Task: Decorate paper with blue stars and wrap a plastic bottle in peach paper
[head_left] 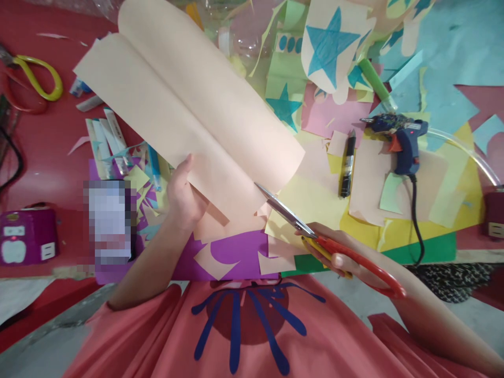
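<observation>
My left hand (187, 197) grips the lower edge of a large peach sheet of paper (220, 110), thumb on top and fingers hidden underneath. A lengthwise crease runs down the sheet, and its far part curls upward. My right hand (334, 252) is closed around the handles of a pair of scissors (289, 215), one handle red and one yellow. The blades point up and left, their tips at the paper's lower right edge. Whether the blades are parted is hard to tell. Peach offcuts (216, 260) lie under the sheet on purple paper (252, 252).
To the right rest a blue glue gun (407, 144) with its cord and a black pen (347, 165). Paper with blue stars (333, 47) lies at the back. On the left are markers (104, 142), a phone (110, 220), a purple box (27, 236) and yellow-handled scissors (39, 79).
</observation>
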Available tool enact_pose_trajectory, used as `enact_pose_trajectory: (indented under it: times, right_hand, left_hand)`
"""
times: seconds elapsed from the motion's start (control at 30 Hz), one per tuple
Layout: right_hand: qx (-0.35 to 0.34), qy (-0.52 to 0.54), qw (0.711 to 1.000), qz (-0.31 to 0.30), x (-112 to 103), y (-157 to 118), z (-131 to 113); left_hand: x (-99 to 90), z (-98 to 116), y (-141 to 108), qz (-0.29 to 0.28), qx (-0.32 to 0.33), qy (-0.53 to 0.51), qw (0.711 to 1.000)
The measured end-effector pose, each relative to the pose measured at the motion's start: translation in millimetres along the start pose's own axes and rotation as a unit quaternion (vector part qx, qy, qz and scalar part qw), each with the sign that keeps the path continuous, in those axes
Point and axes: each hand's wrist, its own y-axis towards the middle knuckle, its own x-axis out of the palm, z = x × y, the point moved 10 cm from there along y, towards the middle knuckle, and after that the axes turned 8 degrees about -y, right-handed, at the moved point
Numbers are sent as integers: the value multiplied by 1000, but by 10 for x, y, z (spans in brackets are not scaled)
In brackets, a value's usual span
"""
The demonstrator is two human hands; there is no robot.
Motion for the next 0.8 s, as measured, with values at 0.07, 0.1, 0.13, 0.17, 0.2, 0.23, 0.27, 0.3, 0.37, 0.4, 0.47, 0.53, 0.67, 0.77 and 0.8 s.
enact_pose_trajectory:
  times: [0.07, 0.1, 0.13, 0.17, 0.2, 0.23, 0.27, 0.3, 0.37, 0.4, 0.47, 0.53, 0.67, 0.77, 0.8]
  right_hand:
    - [24, 24, 999, -11, 3, 29, 189]
    - [34, 33, 999, -9, 0, 32, 249]
    - [39, 38, 999, -4, -8, 30, 280]
    - [40, 41, 998, 1, -10, 26, 289]
    - [38, 43, 998, 3, -8, 22, 281]
    - [33, 45, 998, 2, 3, 19, 263]
    - [30, 47, 998, 0, 15, 17, 243]
    - [29, 50, 998, 1, 20, 17, 228]
    - [38, 52, 998, 10, 14, 16, 224]
    - [43, 51, 998, 15, 8, 16, 226]
    - [40, 45, 998, 19, 2, 16, 224]
    - [21, 36, 999, 17, 7, 20, 211]
    - [6, 26, 999, 23, 0, 29, 236]
    - [14, 22, 999, 28, -3, 42, 244]
    - [15, 17, 999, 30, -6, 47, 230]
  left_hand:
    - [-24, 6, 0, 9, 2, -4, 1000]
    - [-30, 6, 0, 12, 1, -7, 1000]
    - [-31, 4, 0, 12, 0, -9, 1000]
    - [-29, 1, 0, 11, -2, -9, 1000]
    - [-27, -2, -1, 10, -4, -7, 1000]
    - [-26, -6, -4, 11, -6, -4, 1000]
    - [-23, -7, -8, 11, -6, -1, 1000]
    - [-18, -6, -12, 12, -5, 2, 1000]
    - [0, -1, -21, 9, -2, 0, 1000]
    - [8, -2, -24, 8, -2, -2, 1000]
    - [3, -8, -27, 13, -4, -5, 1000]
    - [-11, -17, -25, 17, -7, -10, 1000]
    - [7, -17, -22, -1, -3, -22, 1000]
    - [-8, -14, -22, 4, 0, -10, 1000]
    - [-9, -12, -22, 4, 1, -8, 1000]
